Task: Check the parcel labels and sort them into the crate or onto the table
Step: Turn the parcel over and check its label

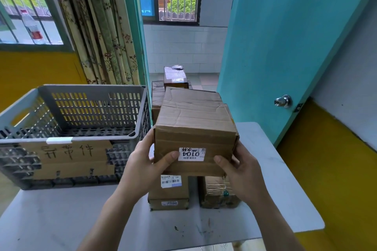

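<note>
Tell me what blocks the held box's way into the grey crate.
Nothing visible does. Both hands, left hand and right hand, hold the cardboard box above the table, right of the grey crate, whose top is open and inside looks empty.

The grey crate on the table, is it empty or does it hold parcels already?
Empty: the bare perforated floor of the grey crate shows, with no parcel inside.
</note>
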`<state>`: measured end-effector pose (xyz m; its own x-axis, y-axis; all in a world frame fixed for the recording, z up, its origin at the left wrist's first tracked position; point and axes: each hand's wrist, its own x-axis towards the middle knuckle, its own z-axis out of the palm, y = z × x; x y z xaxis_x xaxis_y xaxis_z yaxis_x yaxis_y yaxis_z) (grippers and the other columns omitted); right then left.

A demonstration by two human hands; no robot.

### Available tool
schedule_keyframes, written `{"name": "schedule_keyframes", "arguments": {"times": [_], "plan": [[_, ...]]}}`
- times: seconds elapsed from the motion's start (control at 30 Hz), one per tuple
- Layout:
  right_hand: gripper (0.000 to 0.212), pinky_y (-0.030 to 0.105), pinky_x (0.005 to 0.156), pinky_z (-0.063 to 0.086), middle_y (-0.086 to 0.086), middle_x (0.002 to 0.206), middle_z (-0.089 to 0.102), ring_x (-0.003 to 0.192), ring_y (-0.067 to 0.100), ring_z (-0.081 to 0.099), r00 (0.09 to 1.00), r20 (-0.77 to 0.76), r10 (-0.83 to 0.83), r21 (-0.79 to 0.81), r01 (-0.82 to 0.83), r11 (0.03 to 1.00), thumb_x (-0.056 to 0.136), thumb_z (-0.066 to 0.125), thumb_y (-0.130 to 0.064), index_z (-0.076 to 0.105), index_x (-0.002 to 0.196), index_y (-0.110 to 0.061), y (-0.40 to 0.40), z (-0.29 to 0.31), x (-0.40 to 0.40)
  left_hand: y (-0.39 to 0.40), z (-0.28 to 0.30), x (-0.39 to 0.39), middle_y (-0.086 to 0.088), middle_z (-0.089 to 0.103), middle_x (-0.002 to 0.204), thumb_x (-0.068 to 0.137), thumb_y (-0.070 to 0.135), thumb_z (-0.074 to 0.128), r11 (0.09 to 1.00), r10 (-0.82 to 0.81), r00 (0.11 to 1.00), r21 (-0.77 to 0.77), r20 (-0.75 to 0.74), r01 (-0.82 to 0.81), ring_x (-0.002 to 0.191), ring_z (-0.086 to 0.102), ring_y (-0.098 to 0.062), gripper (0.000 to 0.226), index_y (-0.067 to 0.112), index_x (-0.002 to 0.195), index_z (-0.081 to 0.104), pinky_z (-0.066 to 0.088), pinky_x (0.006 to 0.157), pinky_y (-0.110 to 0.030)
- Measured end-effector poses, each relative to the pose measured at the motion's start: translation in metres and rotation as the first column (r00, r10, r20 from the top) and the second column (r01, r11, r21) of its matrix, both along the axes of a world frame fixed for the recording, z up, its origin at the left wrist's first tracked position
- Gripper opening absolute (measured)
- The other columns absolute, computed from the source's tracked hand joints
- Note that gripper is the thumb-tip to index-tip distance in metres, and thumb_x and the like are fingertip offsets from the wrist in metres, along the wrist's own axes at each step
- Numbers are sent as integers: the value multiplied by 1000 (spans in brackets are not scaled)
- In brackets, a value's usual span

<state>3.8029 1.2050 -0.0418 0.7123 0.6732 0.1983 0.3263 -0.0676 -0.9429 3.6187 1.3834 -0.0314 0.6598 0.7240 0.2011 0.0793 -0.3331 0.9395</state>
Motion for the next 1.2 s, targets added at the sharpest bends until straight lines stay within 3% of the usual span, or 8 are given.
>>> {"name": "schedule_keyframes", "arguments": {"times": [0.1,0.27,0.37,0.47,0.7,0.87,1.03,1.2], "plan": [[53,8,84,52,-43,115,66,110,-14,63,1000,-11,-11,55,11,998,88,77,-28,53,125,-57,0,5,-2,1,3,-1,30,67,124,66,65,85,999,-31,999,-16,5,31,118,65,-1,78,60,134,47,63,87,-31],[60,28,100,56,-25,131,67,123,3,64,1000,-22,-4,150,7,989,89,75,-28,48,137,-52,0,1,-7,0,8,1,29,69,122,79,52,76,998,4,1000,58,13,-5,114,66,2,54,69,122,49,58,93,-32],[74,17,100,51,-30,135,62,125,-1,61,998,65,-14,112,6,994,95,73,-18,39,142,-65,1,-2,-11,-2,12,5,24,70,120,81,50,73,999,14,999,50,30,-15,112,67,0,47,70,119,52,59,96,-40],[79,6,94,48,-36,128,63,119,-8,62,995,85,-50,76,43,996,96,72,-15,37,137,-73,3,-4,-9,-2,12,5,16,68,128,80,54,72,999,25,999,44,28,-26,117,66,-6,61,52,137,52,58,99,-44],[68,23,103,53,-30,133,63,124,0,62,1000,-9,-15,133,16,991,94,72,-11,41,147,-43,2,-2,-1,1,3,-2,20,67,130,82,30,82,998,-61,998,-4,36,61,119,66,-3,77,33,150,47,64,87,-31],[66,8,94,49,-41,129,59,121,-9,59,1000,25,17,96,-20,995,94,69,-29,38,149,-48,1,2,-5,-3,4,3,19,71,124,83,28,80,1000,-24,995,-12,102,25,117,66,0,64,29,143,56,63,89,-32],[59,2,83,48,-47,117,61,112,-15,61,998,24,-57,98,54,994,97,68,-24,44,150,-38,4,5,-3,-1,4,3,17,68,131,83,33,84,995,-93,990,-15,105,95,122,65,-6,76,32,151,49,63,88,-30],[64,28,101,56,-27,132,64,124,2,62,999,-36,31,133,-26,991,96,67,-38,41,154,-34,-1,11,0,8,5,-1,14,60,139,75,44,88,994,-99,995,44,-7,99,122,65,-10,91,54,151,40,59,95,-30]]}}
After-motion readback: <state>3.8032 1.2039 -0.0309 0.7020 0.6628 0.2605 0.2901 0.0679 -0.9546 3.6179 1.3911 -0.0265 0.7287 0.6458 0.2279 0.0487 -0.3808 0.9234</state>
